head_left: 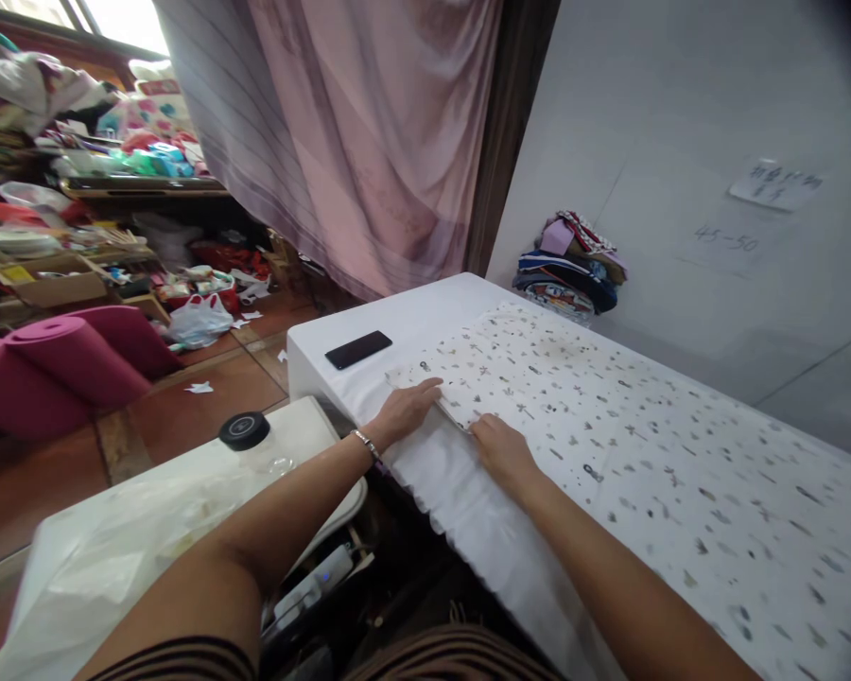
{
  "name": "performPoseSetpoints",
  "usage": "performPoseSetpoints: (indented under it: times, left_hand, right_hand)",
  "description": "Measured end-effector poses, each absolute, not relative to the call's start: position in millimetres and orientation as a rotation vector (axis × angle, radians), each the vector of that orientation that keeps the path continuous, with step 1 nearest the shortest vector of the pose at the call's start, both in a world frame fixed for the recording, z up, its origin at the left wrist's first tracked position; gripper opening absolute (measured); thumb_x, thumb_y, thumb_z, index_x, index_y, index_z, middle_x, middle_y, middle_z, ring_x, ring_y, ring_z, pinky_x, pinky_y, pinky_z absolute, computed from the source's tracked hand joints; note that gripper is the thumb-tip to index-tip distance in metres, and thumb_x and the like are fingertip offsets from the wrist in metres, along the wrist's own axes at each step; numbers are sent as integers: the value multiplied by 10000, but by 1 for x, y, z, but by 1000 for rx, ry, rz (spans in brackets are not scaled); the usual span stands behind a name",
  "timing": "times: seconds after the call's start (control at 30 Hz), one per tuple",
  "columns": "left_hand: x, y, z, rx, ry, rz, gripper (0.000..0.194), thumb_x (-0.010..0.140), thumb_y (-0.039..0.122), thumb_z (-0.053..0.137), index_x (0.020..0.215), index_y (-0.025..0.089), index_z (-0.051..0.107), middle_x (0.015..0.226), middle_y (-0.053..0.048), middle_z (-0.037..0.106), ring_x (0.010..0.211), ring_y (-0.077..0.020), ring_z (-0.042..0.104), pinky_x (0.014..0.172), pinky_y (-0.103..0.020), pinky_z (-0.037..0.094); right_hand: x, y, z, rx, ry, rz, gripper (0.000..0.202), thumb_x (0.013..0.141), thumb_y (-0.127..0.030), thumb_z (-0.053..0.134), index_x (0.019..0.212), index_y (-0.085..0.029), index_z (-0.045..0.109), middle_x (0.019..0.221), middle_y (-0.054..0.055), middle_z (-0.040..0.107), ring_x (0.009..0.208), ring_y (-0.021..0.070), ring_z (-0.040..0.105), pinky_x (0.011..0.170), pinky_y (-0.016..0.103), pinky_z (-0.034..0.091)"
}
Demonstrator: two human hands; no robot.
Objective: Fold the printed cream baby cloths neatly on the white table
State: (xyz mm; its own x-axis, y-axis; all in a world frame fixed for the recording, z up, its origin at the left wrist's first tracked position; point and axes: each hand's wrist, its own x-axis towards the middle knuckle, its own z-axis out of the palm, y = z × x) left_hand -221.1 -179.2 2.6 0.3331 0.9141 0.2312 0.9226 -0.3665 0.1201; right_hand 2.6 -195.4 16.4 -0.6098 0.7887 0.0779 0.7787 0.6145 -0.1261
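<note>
A white fabric sheet [631, 416] printed with small scattered motifs lies spread over a table covered by a white cloth [432, 473]. My left hand [409, 409], with a bracelet at the wrist, rests on the sheet's near edge, fingers stretched out. A little to its right, my right hand [502, 452] has its fingers closed on the same edge, thumb side toward the left hand. Between the two hands the edge looks folded over. Beyond my left hand, a black phone [358, 349] lies flat near the table's left end.
At the wall sits a stack of folded cloths [571, 265]. On my left, a low white table [304, 421] bears a black-lidded jar [245, 431] and a plastic bag [134, 539]. A power strip [312, 586] is below. Pink rolled mats [60, 369] and clutter lie farther left.
</note>
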Motion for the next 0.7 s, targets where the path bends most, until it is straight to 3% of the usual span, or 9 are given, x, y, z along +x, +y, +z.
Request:
performPoseSetpoints:
  times: [0.13, 0.5, 0.6, 0.7]
  left_hand:
    - [-224, -177, -4, -2670, -1658, -314, 242, 904, 135, 390, 1034, 193, 586, 1024, -40, 649, 950, -180, 597, 798, -286, 460]
    - [-230, -181, -12, -2697, -1612, -484, 250, 920, 155, 383, 1036, 205, 598, 1139, -45, 615, 1075, -173, 547, 913, -302, 449]
    - [-229, -182, -10, -2678, -1636, -490, 258, 918, 160, 378, 1027, 207, 606, 1238, -50, 552, 1091, -175, 536, 892, -296, 456]
    - [-229, -184, -7, -2697, -1636, -499, 253, 914, 159, 381, 1019, 207, 606, 1159, -49, 572, 1022, -170, 559, 831, -283, 465]
  right_hand:
    - [1, -198, 14, -1352, -2816, 246, 240, 919, -147, 382, 995, -177, 607, 1020, 64, 595, 919, 170, 555, 727, 257, 398]
    - [-14, -197, 17, -1345, -2801, 156, 246, 884, -171, 409, 1083, -201, 551, 1044, 74, 553, 928, 191, 518, 714, 273, 392]
    - [-23, -194, 17, -1317, -2826, 160, 264, 896, -169, 390, 1109, -200, 543, 1064, 83, 545, 946, 193, 508, 710, 272, 397]
    - [-32, -191, 12, -1338, -2851, 144, 272, 905, -153, 370, 1109, -193, 545, 1057, 90, 551, 935, 195, 521, 708, 279, 407]
